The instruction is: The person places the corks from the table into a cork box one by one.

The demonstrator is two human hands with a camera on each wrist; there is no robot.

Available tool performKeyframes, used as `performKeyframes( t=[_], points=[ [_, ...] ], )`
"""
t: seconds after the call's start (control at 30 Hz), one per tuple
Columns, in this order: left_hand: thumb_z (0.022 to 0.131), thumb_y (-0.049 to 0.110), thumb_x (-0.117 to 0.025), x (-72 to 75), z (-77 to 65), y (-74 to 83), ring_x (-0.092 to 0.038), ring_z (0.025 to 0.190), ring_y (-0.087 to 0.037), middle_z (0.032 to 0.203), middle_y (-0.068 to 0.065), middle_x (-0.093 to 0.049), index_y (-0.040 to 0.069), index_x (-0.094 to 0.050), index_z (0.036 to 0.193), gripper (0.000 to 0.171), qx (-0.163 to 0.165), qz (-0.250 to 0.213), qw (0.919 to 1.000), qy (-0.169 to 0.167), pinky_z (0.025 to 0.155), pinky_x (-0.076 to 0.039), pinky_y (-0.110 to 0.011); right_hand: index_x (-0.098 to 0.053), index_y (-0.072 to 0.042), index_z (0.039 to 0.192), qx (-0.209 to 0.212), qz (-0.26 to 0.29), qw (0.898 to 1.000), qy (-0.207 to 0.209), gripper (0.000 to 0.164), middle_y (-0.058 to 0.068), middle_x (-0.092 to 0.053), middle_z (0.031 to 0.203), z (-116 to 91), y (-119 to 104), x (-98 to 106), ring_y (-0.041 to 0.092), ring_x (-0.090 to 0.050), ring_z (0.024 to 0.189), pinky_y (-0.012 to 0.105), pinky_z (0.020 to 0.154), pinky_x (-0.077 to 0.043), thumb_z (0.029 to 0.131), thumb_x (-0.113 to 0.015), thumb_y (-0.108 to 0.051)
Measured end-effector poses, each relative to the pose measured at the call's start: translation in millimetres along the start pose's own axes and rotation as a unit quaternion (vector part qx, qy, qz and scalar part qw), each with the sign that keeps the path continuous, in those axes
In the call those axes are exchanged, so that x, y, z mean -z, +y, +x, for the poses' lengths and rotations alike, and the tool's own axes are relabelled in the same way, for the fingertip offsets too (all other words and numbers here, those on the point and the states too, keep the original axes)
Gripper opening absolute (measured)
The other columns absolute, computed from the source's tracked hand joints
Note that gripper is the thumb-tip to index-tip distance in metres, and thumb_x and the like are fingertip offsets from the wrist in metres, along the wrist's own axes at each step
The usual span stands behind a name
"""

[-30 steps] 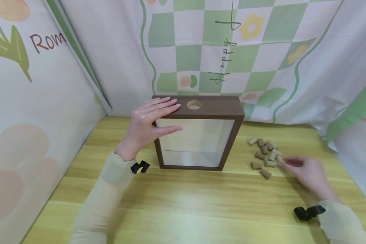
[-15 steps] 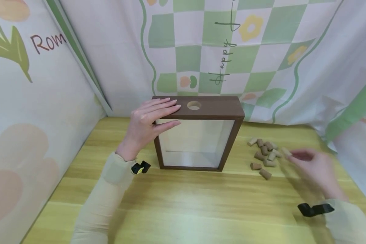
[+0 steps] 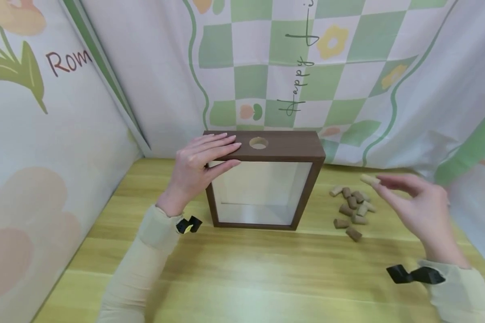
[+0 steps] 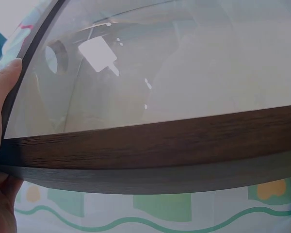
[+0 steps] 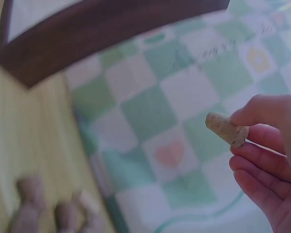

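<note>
- Right hand (image 3: 423,206) pinches a pale cork (image 3: 369,179), now lifted higher — clear of the cork pile (image 3: 352,202) at its seven o'clock.
- Left hand (image 3: 195,162), fingers straight, rests on the shadow box (image 3: 288,144) at ten o'clock.

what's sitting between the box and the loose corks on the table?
Only bare table between the box and the loose corks, in the head view. The right hand, pinching one cork, sits outside that gap.
</note>
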State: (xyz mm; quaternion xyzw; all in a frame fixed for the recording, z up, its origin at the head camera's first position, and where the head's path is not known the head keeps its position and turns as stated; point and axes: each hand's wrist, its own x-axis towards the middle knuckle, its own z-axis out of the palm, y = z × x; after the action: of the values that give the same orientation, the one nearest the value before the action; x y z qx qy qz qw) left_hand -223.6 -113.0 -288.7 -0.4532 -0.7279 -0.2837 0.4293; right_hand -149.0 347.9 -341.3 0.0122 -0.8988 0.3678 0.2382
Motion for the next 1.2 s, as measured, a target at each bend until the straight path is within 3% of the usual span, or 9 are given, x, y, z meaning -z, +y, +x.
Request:
performKeyframes(
  t=[0.17,0.27,0.37,0.43,0.5,0.57,0.8,0.93,1.2],
  points=[
    [0.082,0.017,-0.087,-1.4,2.3,0.8,-0.067,0.115,-0.026,0.12,-0.011,-0.072,0.006,-0.078,0.117,0.038,0.002,-0.005,1.0,0.003,0.105,-0.048,-0.041,-0.075,-0.011,0.124,0.036,0.063,0.997,0.011,0.031,-0.006,-0.069,0.112,1,-37,-6,0.0,-0.059,0.105,0.006,0.093,-0.042,0.094,-0.078,-0.02],
    [0.082,0.017,-0.087,-1.1,3.6,1.3,-0.067,0.115,-0.026,0.12,-0.01,-0.072,0.006,-0.078,0.117,0.037,0.004,-0.004,1.0,0.001,0.106,-0.048,-0.04,-0.075,-0.005,0.121,0.086,0.106,0.99,0.034,0.029,0.0,-0.071,0.111,2,-59,-10,0.005,-0.063,0.104,0.013,0.099,-0.044,0.092,-0.077,-0.006],
    [0.082,0.017,-0.087,-0.7,4.5,1.3,-0.067,0.115,-0.026,0.119,-0.01,-0.072,0.007,-0.078,0.117,0.038,0.006,-0.003,1.0,0.001,0.106,-0.048,-0.039,-0.074,0.007,0.114,0.137,0.19,0.97,0.064,0.029,0.012,-0.073,0.109,3,-82,-13,0.013,-0.068,0.1,0.02,0.099,-0.048,0.086,-0.077,0.011],
    [0.082,0.018,-0.088,-0.5,5.1,0.9,-0.067,0.115,-0.025,0.119,-0.01,-0.072,0.007,-0.078,0.116,0.038,0.008,-0.001,1.0,0.001,0.106,-0.048,-0.039,-0.071,0.015,0.109,0.162,0.265,0.948,0.072,0.028,0.02,-0.073,0.106,3,-96,-14,0.018,-0.07,0.095,0.023,0.096,-0.051,0.081,-0.075,0.019],
    [0.082,0.019,-0.088,-0.5,5.5,0.4,-0.067,0.115,-0.025,0.119,-0.01,-0.072,0.007,-0.078,0.116,0.038,0.009,0.001,1.0,0.002,0.106,-0.048,-0.039,-0.069,0.02,0.106,0.17,0.327,0.927,0.073,0.028,0.022,-0.073,0.104,3,-110,-15,0.021,-0.07,0.093,0.023,0.093,-0.053,0.079,-0.074,0.022],
    [0.082,0.02,-0.088,-0.5,5.5,0.2,-0.067,0.116,-0.024,0.119,-0.009,-0.072,0.008,-0.078,0.117,0.038,0.01,0.003,0.9999,0.001,0.106,-0.048,-0.039,-0.069,0.021,0.105,0.177,0.355,0.916,0.066,0.028,0.022,-0.073,0.103,2,-124,-17,0.022,-0.071,0.093,0.023,0.091,-0.054,0.078,-0.074,0.024],
    [0.08,0.019,-0.089,-1.7,1.9,2.0,-0.067,0.116,-0.024,0.119,-0.009,-0.072,0.007,-0.078,0.117,0.04,0.021,-0.002,0.9998,0.005,0.106,-0.048,-0.04,-0.075,0.011,0.105,0.222,0.234,0.946,0.023,0.031,0.016,-0.074,0.105,6,-169,-27,0.019,-0.069,0.098,0.023,0.088,-0.055,0.077,-0.075,0.025],
    [0.081,0.02,-0.089,-1.5,0.6,2.6,-0.067,0.115,-0.025,0.119,-0.009,-0.072,0.007,-0.078,0.116,0.039,0.02,0.0,0.9998,0.006,0.105,-0.048,-0.041,-0.078,0.003,0.107,0.251,0.21,0.945,-0.005,0.034,0.011,-0.074,0.106,17,-187,-37,0.019,-0.067,0.1,0.023,0.088,-0.055,0.078,-0.078,0.02],
    [0.082,0.021,-0.087,-0.8,0.4,2.7,-0.067,0.116,-0.024,0.119,-0.009,-0.072,0.008,-0.078,0.117,0.038,0.021,0.004,0.9998,0.001,0.106,-0.047,-0.039,-0.08,-0.01,0.111,0.281,0.17,0.944,-0.041,0.027,-0.007,-0.074,0.108,43,-204,-67,0.01,-0.067,0.103,0.024,0.085,-0.056,0.085,-0.084,-0.004]
  ],
)
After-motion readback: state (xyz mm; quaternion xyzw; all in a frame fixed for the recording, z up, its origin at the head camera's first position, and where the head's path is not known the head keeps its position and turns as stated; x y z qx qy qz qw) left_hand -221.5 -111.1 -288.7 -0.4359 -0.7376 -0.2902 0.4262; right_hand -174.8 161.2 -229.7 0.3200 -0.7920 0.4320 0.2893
